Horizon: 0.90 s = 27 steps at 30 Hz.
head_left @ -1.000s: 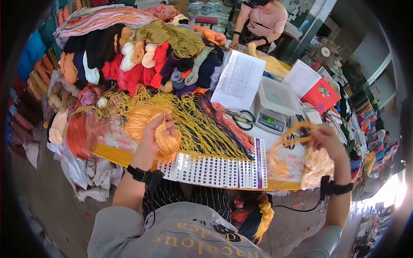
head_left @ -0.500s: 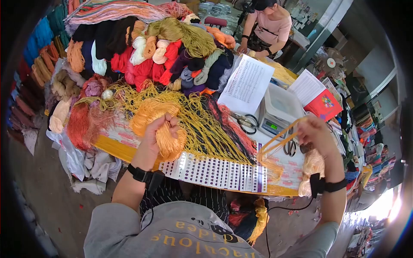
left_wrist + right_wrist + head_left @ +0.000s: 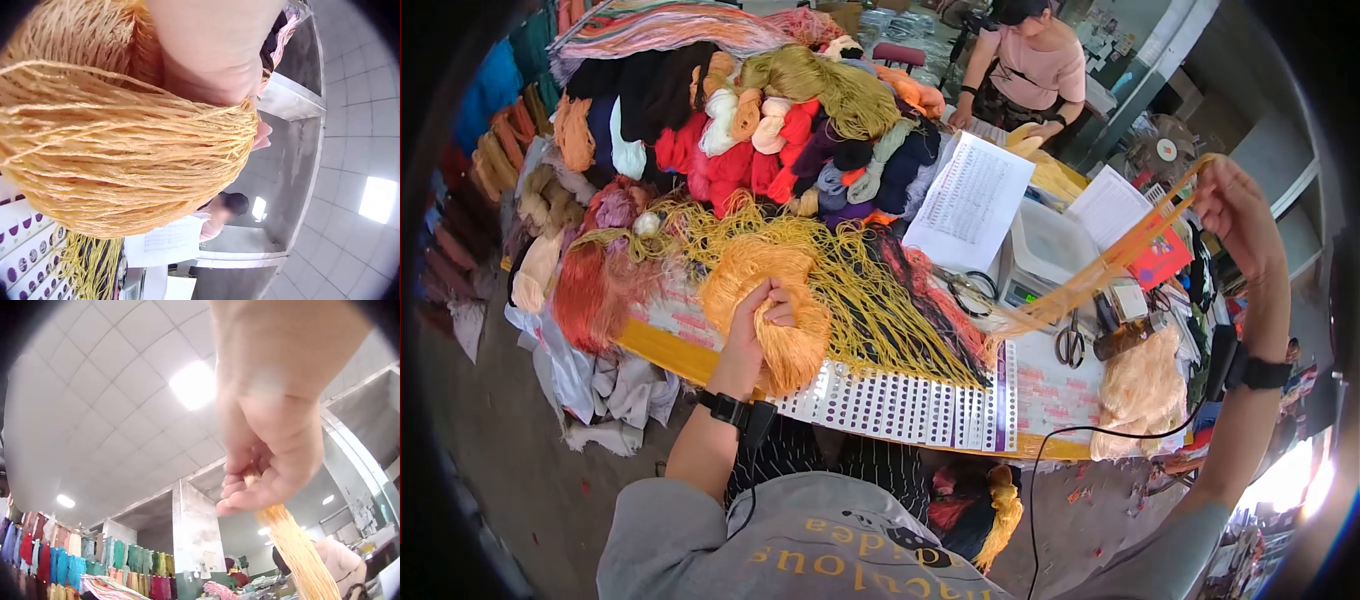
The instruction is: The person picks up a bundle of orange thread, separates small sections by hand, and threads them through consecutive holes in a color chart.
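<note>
The left hand [image 3: 752, 325] clamps the orange yarn bundle [image 3: 795, 352] at the table [image 3: 660, 352] as an anchor, so strands [image 3: 1090, 280] pinched in the raised right hand [image 3: 1235, 205] stretch taut

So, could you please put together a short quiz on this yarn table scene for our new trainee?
1. True or false: the right hand rests flat on the table.
2. What does the left hand hold? A) scissors B) the orange yarn bundle C) a sheet of paper
3. Fill the gap: the orange strands run from the table up to the ___ hand.

Key
1. False: it is held up above the table, pinching the orange strands.
2. B
3. right
</note>
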Motion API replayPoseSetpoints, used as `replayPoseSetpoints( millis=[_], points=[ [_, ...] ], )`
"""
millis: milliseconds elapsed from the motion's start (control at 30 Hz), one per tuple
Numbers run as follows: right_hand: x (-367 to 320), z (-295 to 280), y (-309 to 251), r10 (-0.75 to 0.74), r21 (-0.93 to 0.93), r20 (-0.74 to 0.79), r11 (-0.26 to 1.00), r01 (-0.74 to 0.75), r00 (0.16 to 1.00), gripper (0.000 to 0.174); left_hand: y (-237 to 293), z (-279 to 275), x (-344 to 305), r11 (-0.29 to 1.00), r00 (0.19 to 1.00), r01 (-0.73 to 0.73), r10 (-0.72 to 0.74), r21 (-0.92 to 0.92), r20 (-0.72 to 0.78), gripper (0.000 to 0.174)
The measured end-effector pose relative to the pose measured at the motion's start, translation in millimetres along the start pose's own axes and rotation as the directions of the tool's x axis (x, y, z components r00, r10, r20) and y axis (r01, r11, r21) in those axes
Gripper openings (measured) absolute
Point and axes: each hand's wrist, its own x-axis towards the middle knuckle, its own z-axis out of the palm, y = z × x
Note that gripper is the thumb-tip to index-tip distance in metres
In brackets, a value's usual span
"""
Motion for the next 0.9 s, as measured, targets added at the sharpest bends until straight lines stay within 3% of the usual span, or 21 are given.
replayPoseSetpoints(
  millis=[33,67,167,233,267,300,333,367,433,467,500,533,567,600,633,700,733,767,800,833,900],
  points=[
    [-2.8,22.2,-0.9,0.071,-0.088,0.108,0.994,-0.062,0.992,0.019,1.7,2.3,-0.5,0.999,0.999,-0.01,0.009,0.036,0.04,0.009],
    [-5.4,53.6,-1.1,0.099,-0.153,0.035,0.984,-0.092,0.995,0.019,3.0,6.0,-0.8,0.997,0.997,-0.02,0.014,0.074,0.081,0.008],
    [-12.9,139.2,-6.5,0.159,-0.308,0.157,0.946,-0.105,0.975,0.017,-12.9,45.7,-12.2,0.967,0.992,-0.119,0.125,0.225,-0.01,0.021],
    [-8.9,181.4,9.2,0.076,-0.311,0.4,0.949,0.057,0.913,0.014,-29.5,90.7,-18.9,0.949,0.992,-0.071,0.035,0.306,0.125,0.042],
    [-12.3,206.6,10.9,-0.02,-0.448,0.45,0.86,0.245,0.893,0.014,-39.4,109.6,-22.3,0.948,0.991,-0.084,0.047,0.308,0.126,0.042],
    [-6.8,223.4,32.7,-0.289,-0.526,0.529,0.626,0.576,0.798,0.011,-48.7,126.5,-25.1,0.927,0.981,-0.051,-0.023,0.372,0.192,0.04],
    [-9.6,242.1,33.2,-0.414,-0.584,0.605,0.35,0.732,0.68,0.011,-53.3,135.0,-26.9,0.9,0.963,-0.026,-0.093,0.435,0.252,0.039],
    [-11.2,253.5,33.4,-0.341,-0.617,0.591,0.392,0.682,0.731,0.014,-55.1,132.4,-27.0,0.901,0.964,-0.048,-0.07,0.431,0.255,0.039],
    [-5.0,263.6,33.6,-0.267,-0.643,0.586,0.421,0.64,0.765,0.017,-55.1,116.5,-24.6,0.818,0.871,0.084,-0.338,0.569,0.357,0.034],
    [1.4,257.7,35.1,-0.394,-0.573,0.535,0.481,0.664,0.747,0.014,-50.7,109.7,-24.4,0.822,0.873,0.073,-0.327,0.566,0.362,0.034],
    [6.6,248.4,35.5,-0.509,-0.497,0.462,0.53,0.687,0.727,0.013,-45.3,102.8,-24.6,0.807,0.915,0.149,-0.332,0.571,0.23,0.032],
    [9.6,233.3,32.4,-0.483,-0.446,0.391,0.646,0.62,0.784,0.015,-40.5,97.4,-26.3,0.792,0.937,0.229,-0.337,0.565,0.093,0.032],
    [9.5,218.2,27.9,-0.441,-0.382,0.321,0.75,0.54,0.838,0.018,-33.0,94.5,-27.6,0.795,0.951,0.139,-0.273,0.59,0.144,0.03],
    [3.1,209.8,24.0,-0.404,-0.127,0.189,0.893,0.431,0.895,0.022,-25.2,91.1,-27.4,0.798,0.951,0.142,-0.274,0.586,0.144,0.03],
    [-4.7,201.7,22.9,-0.321,0.158,0.074,0.939,0.307,0.944,0.026,-17.5,87.2,-26.7,0.769,0.96,0.125,-0.253,0.627,0.118,0.03],
    [-12.9,163.3,39.6,-0.405,0.59,-0.007,0.737,0.331,0.914,0.034,-5.5,79.4,-26.2,0.695,0.972,0.1,-0.221,0.712,0.079,0.03],
    [-24.6,146.6,49.4,-0.342,0.779,-0.147,0.538,0.322,0.928,0.027,0.0,81.3,-26.1,0.699,0.973,0.101,-0.219,0.708,0.077,0.03],
    [-29.2,146.5,55.7,-0.457,0.878,-0.056,0.402,0.262,0.888,0.016,6.5,87.2,-27.1,0.622,0.977,0.077,-0.205,0.779,0.067,0.03],
    [-38.1,146.3,64.7,-0.352,0.893,-0.107,0.377,0.245,0.93,0.013,11.8,95.0,-31.1,0.537,0.98,0.053,-0.188,0.842,0.058,0.031],
    [-48.7,144.6,75.7,-0.239,0.908,-0.152,0.349,0.231,0.959,0.013,11.3,113.8,-40.5,0.468,0.983,0.097,0.095,0.878,-0.159,0.034],
    [-64.5,104.6,106.8,-0.207,0.863,-0.206,0.423,0.277,0.957,0.014,70.0,119.4,-33.2,0.499,0.96,-0.223,-0.038,0.838,0.278,0.038]
  ],
)
